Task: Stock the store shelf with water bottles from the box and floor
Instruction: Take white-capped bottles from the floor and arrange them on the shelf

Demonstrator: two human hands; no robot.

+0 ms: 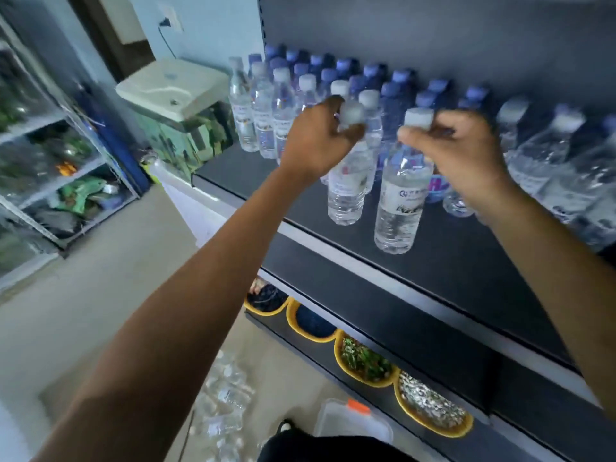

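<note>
Your left hand (320,138) curls its fingers round the neck of one white-capped water bottle (346,191). Your right hand (466,151) pinches the neck of a second bottle (398,208). Both bottles hang upright below your fingers, at the front of the dark shelf (466,271). The second bottle's label shows a blue logo; its text is unreadable. Beyond your fingers stand blue-capped bottles (396,91), too blurred to count. Four yellow bowls (363,361) sit below.

Clear glossy plastic bottles (398,208) on a matt dark shelf (466,261).
</note>
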